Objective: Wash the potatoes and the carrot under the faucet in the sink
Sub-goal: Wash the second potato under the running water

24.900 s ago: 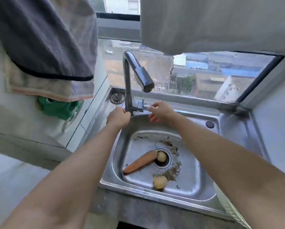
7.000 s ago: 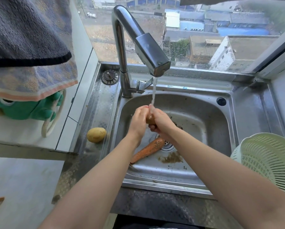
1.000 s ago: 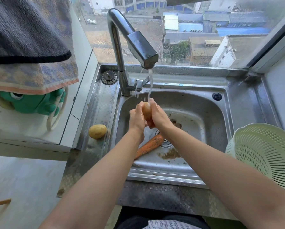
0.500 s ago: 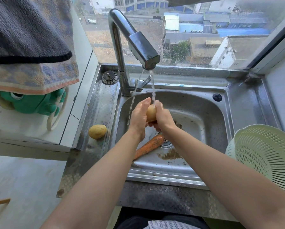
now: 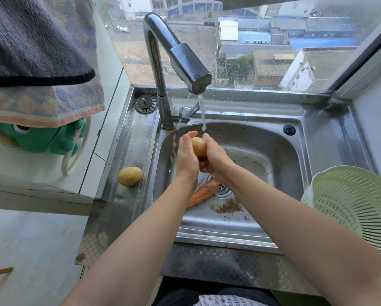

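Observation:
A small yellow potato (image 5: 199,146) is held between my left hand (image 5: 187,156) and my right hand (image 5: 214,155) above the steel sink (image 5: 273,155), just below the water running from the faucet (image 5: 185,60). Both hands cup it, fingers curled round its sides. An orange carrot (image 5: 204,193) lies on the sink floor beside the drain, partly hidden by my left forearm. A second potato (image 5: 130,176) rests on the wet steel ledge left of the basin.
A pale green colander (image 5: 353,206) stands at the right edge of the sink. Dirt lies near the drain (image 5: 223,192). A drain plug (image 5: 145,104) sits left of the faucet base. Towels (image 5: 37,58) and a green toy (image 5: 41,138) hang at the left.
Both hands keep turning the potato under the stream, shifting slightly; more of its top shows now. The carrot and the ledge potato have not moved.

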The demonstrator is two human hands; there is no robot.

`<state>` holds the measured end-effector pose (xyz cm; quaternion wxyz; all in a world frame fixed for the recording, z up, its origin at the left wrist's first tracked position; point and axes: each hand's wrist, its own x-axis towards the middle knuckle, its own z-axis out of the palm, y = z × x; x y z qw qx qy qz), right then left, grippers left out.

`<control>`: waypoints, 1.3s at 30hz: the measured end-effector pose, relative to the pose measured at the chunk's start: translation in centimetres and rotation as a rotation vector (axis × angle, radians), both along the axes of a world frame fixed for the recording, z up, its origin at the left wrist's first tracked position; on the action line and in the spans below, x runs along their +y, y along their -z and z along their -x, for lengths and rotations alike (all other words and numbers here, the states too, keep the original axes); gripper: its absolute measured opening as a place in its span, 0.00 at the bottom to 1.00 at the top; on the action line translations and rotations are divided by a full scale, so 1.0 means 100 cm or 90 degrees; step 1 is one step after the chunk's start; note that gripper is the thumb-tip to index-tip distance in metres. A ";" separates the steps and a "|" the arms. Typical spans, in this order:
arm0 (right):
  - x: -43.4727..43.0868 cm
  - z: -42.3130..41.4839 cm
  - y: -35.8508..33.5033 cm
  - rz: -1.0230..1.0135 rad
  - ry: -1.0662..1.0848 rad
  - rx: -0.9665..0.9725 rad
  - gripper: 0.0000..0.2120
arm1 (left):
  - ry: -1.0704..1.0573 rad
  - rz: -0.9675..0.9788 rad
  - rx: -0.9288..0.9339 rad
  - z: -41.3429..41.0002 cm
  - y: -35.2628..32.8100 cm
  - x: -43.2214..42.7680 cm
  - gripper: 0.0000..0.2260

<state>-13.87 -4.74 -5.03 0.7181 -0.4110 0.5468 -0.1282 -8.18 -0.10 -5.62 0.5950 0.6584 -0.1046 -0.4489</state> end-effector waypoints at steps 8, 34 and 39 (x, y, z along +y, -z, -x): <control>0.003 0.012 0.003 -0.069 -0.023 0.010 0.30 | 0.043 -0.009 -0.015 -0.012 0.006 0.000 0.18; -0.002 -0.005 0.021 0.280 -0.081 0.158 0.31 | 0.072 -0.070 -0.224 -0.013 0.007 -0.005 0.12; 0.010 -0.003 0.020 0.276 -0.091 0.025 0.25 | -0.151 -0.131 -0.038 -0.012 -0.004 -0.016 0.12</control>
